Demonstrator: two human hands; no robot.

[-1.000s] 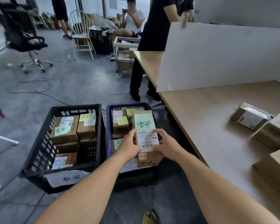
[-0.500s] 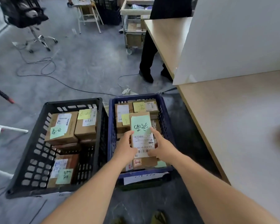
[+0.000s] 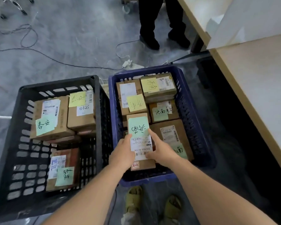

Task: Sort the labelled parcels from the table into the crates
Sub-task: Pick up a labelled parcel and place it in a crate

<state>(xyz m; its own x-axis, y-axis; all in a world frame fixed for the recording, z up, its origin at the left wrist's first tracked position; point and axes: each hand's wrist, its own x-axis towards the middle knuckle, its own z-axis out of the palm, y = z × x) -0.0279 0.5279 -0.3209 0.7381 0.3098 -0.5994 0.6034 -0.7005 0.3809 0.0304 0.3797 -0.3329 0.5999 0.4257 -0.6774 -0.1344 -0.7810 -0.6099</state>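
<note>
Brown cardboard parcel (image 3: 140, 140), long and narrow, wears a green handwritten note above a white barcode label; the left hand (image 3: 122, 154) and right hand (image 3: 161, 151) grip its sides over the blue crate (image 3: 196, 114)'s near left corner, beside the black crate (image 3: 10, 143).

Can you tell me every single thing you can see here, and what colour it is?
Black plastic crate: one, on the floor, left.
Blue plastic crate: one, on the floor, right.
Brown cardboard parcels with green or yellow sticky notes: several, in both crates.
Narrow brown cardboard parcel with a green note: one, held over the blue crate.
Light wooden table: one, far right.
White board: one, standing on the table.
Dark cables: several, on the grey floor.
Bystander's black shoes: two, top.
Green sandals: two, bottom.
Hands: left and right, holding the narrow parcel.
</note>
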